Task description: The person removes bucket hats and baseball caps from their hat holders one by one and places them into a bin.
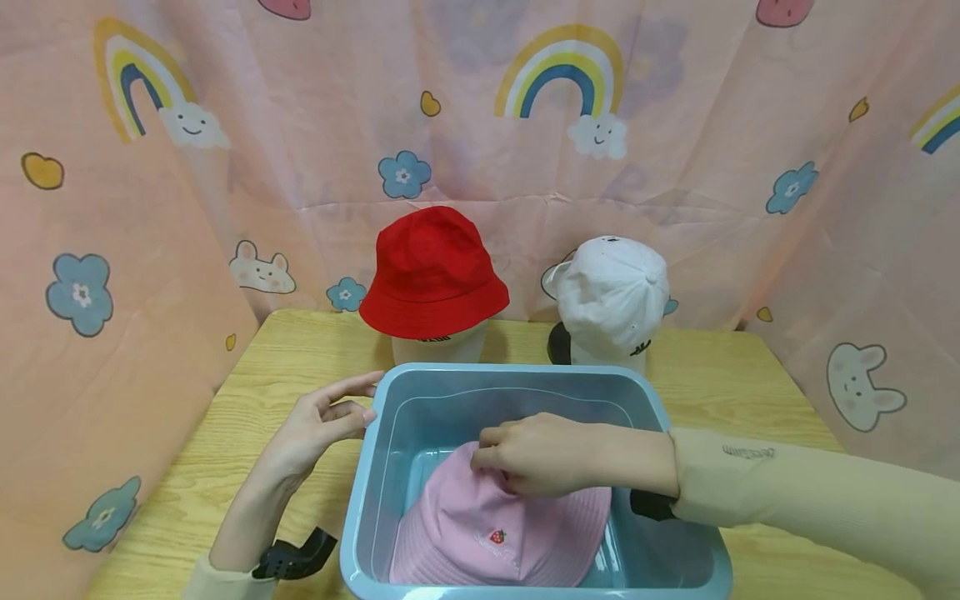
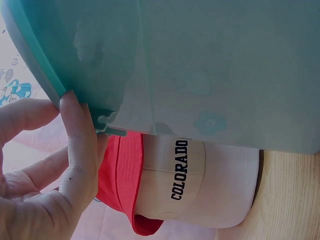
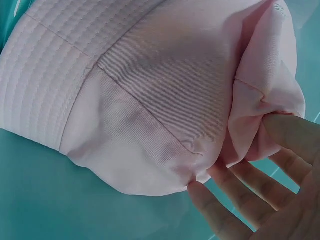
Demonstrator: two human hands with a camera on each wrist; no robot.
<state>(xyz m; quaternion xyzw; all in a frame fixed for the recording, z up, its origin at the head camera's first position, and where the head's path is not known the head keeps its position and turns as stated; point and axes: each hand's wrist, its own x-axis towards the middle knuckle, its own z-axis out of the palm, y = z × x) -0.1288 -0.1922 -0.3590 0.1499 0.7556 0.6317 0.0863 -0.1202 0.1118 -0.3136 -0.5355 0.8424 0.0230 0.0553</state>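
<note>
A pink bucket hat (image 1: 480, 533) with a small strawberry on it lies inside a blue plastic basin (image 1: 363, 500). My right hand (image 1: 543, 454) reaches in over the basin's right side and pinches the hat's crown. Up close in the right wrist view, the thumb and fingers (image 3: 240, 192) gather the pink cloth (image 3: 160, 100) into folds. At the basin's far left corner, my left hand (image 1: 318, 425) holds the rim. Thumb and fingertips meet on that rim (image 2: 42, 67) in the left wrist view.
Behind the basin stands a red bucket hat (image 1: 435, 271), stacked on a beige cap (image 1: 442, 346) lettered COLORADO. To its right is a white cap (image 1: 611, 296) with a dark brim. A patterned pink cloth (image 1: 322, 100) hangs behind the wooden table (image 1: 307, 350).
</note>
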